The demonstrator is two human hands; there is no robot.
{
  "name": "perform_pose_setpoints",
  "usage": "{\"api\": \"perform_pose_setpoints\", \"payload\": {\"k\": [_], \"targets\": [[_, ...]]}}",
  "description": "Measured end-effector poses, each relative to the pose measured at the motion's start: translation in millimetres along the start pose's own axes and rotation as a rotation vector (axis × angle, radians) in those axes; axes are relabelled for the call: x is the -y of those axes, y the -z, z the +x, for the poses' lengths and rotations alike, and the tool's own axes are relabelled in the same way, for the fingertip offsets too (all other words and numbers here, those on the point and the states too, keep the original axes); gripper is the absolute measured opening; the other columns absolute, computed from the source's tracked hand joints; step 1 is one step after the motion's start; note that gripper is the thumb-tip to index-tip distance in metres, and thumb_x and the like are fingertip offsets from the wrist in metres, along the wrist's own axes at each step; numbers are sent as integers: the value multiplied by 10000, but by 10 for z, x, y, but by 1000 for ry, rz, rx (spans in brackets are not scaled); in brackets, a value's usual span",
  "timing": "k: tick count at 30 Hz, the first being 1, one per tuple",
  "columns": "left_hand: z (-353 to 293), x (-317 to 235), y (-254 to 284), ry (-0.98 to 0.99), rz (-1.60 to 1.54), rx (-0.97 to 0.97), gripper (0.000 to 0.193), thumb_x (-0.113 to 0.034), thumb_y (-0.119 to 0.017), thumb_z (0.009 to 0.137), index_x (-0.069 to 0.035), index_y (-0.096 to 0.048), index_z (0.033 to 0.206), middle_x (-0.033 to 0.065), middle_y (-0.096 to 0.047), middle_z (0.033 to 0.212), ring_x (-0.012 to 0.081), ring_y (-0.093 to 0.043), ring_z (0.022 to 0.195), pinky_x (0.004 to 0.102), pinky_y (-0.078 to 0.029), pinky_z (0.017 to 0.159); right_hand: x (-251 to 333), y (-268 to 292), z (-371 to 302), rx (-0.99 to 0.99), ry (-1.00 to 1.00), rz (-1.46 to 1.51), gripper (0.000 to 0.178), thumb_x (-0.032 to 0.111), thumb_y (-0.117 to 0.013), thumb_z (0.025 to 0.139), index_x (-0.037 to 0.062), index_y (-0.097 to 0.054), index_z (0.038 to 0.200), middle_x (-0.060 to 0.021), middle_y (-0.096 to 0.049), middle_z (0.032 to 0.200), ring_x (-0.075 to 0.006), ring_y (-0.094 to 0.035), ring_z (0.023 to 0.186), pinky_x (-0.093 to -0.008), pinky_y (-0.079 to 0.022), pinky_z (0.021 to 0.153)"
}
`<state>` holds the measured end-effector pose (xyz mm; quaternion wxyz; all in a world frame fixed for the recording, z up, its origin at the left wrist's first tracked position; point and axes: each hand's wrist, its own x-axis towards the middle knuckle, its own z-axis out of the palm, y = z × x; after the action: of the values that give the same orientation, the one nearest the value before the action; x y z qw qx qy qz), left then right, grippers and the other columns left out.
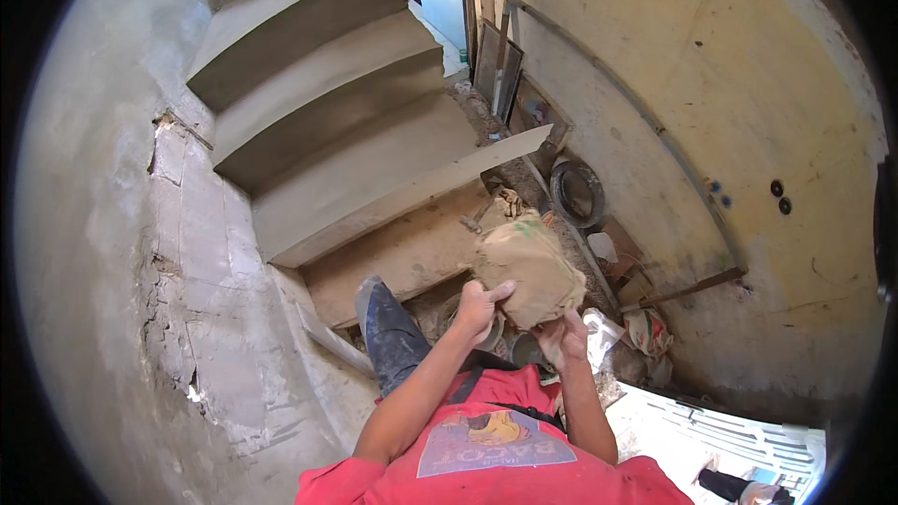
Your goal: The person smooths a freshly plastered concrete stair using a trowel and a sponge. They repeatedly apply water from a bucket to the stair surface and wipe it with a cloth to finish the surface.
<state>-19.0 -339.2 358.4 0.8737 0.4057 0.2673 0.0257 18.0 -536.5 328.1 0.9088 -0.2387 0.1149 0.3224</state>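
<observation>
My left hand (476, 310) grips the near left edge of a flat beige sack (526, 266), its thumb lying on top. The sack is dusty, with frayed edges and faint green marks at its far end. At its near right corner my right hand (564, 340) has hold of the edge, with some fingers hidden. The sack is held in front of my body, over a cluttered spot beside the steps. Just beyond it, a small tool with a handle (473, 223) lies at the step's edge. What lies under the sack is mostly hidden.
Smooth grey stairs (365, 122) rise ahead and left, beside a rough plastered wall (206, 252). On the right, a black tire (577, 194) and framed panels (498, 70) lean near a yellowish wall (786, 103). A white slatted piece (720, 430) lies at lower right.
</observation>
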Motion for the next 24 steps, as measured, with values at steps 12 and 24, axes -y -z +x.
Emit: {"api": "perform_pose_setpoints", "payload": {"k": [12,24], "targets": [[442,258,222,18,740,-69,590,-358,-759,974,18,-645,1413,142,-769,1230,214,-732,1036,363,-560,935,2200,1570,511,-1417,343,-1784,394,197,-726,910,-93,-693,1174,-280,-733,1170,-434,-698,1087,-495,-546,941],[333,412,291,105,542,-118,499,-284,-714,1016,16,-652,1409,101,-763,1153,189,-719,968,305,-581,849,1870,1121,648,-618,700,-633,527,121,-755,956,24,-596,1449,-91,-696,1313,-274,-689,1132,-421,-568,997]]}}
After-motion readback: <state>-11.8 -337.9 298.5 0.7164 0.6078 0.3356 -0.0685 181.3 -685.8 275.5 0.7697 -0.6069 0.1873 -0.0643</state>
